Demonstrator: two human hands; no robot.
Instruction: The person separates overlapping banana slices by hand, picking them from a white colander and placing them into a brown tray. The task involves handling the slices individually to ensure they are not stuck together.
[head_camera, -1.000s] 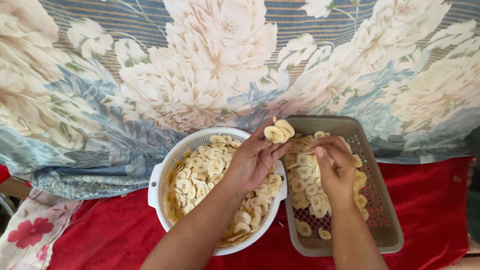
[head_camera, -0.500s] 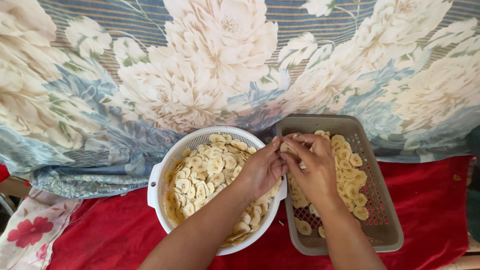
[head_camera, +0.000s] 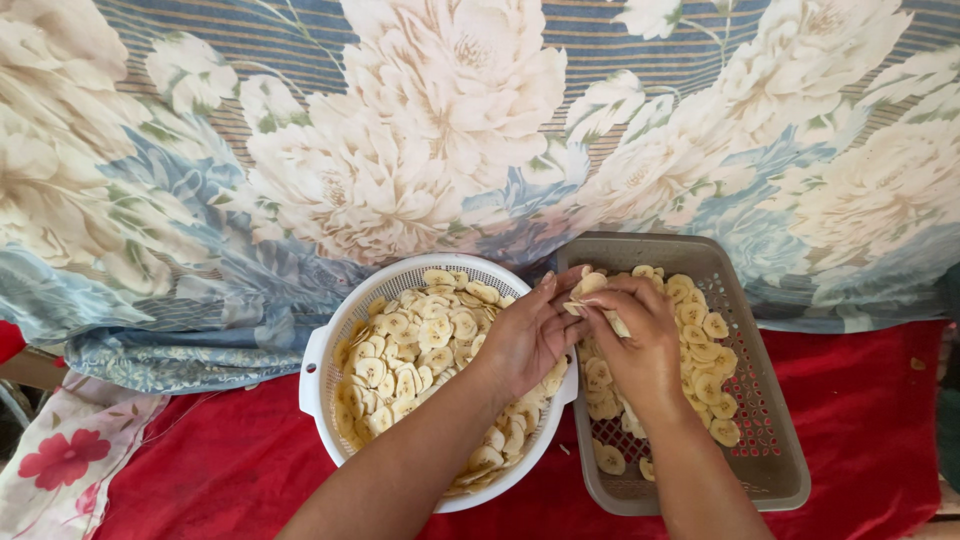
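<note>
The left hand (head_camera: 525, 335) and right hand (head_camera: 640, 345) are now brought together over the near rims, both pinching a small stack of pale round banana slices (head_camera: 590, 290); earlier the hands were apart. The stack is held between the white round plastic colander (head_camera: 318, 365) and the grey rectangular plastic basket (head_camera: 775, 440), both holding slices, on a red cloth (head_camera: 190, 470).

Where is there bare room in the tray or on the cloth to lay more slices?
In the grey tray, mesh shows bare along the right wall and near edge. The red cloth lies open below the white colander. It is crowded where the left hand and right hand meet over the banana slices.
</note>
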